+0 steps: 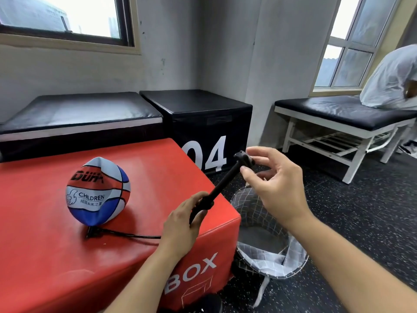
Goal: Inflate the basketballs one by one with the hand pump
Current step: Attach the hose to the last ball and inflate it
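A crumpled, half-flat red, white and blue basketball (98,191) sits on the red box (45,256). A black hose (126,233) runs from under the ball toward my left hand (180,224). That hand grips the barrel of the black hand pump (222,185) near the box's right edge. The pump rod is drawn out, slanting up to the right. My right hand (270,179) pinches the T-handle at the rod's top between thumb and fingertips, the other fingers spread loosely.
A black box marked 04 (203,123) and a low black bench (79,114) stand behind the red box. A checked fabric basket (268,242) sits on the speckled floor to the right. Further right is a white-framed padded bench (343,118) with a person in white on it.
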`<state>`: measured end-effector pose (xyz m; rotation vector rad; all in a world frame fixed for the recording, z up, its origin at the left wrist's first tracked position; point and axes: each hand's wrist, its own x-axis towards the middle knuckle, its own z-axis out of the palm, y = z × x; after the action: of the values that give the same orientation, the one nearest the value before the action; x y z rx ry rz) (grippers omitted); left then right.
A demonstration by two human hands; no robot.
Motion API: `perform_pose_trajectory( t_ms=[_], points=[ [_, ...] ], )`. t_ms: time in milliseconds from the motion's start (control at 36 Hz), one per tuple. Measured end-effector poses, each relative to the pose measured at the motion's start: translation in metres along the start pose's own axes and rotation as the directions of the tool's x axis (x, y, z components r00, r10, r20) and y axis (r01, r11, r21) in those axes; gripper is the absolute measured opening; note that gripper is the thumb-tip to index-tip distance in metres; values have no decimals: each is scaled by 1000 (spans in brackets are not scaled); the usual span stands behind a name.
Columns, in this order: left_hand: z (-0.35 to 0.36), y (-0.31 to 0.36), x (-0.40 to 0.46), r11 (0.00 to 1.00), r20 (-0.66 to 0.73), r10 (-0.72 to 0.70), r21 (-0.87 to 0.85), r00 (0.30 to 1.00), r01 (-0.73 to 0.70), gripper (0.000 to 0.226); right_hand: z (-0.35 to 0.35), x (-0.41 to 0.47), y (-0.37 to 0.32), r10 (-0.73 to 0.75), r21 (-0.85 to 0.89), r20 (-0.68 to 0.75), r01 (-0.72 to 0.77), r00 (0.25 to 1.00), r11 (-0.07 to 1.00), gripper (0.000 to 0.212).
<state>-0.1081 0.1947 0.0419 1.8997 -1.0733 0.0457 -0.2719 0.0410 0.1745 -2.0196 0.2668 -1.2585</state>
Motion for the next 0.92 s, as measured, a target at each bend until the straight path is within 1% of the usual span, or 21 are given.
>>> perform_pose_trajectory(
  t_ms=[139, 306, 417, 694, 833, 917],
  points=[
    [2, -3, 1, 1000, -33, -8, -10, 999, 7, 49, 9, 2, 2, -73, -81, 36, 75, 997, 994, 28],
    [-8, -8, 0, 997, -80, -23, -70, 997, 18, 68, 26, 10, 5, -70, -130, 165, 92, 984, 987, 46],
    [-14, -13, 0, 996, -83, -21, -92, 996, 13, 70, 44, 13, 9, -52, -144, 227, 86, 972, 986, 50],
    [-19, -25, 3, 994, -100, 5, -108, 995, -16, 68, 86, 8, 20, -56, -223, 383, 151, 922, 963, 46],
    [-20, -25, 4, 994, -87, -15, -108, 996, 5, 69, 96, 3, 24, -41, -283, 434, 180, 900, 942, 41],
    [-19, -25, 5, 992, -81, -24, -122, 996, 14, 69, 98, -1, 30, -7, -317, 468, 174, 884, 932, 37]
  ],
)
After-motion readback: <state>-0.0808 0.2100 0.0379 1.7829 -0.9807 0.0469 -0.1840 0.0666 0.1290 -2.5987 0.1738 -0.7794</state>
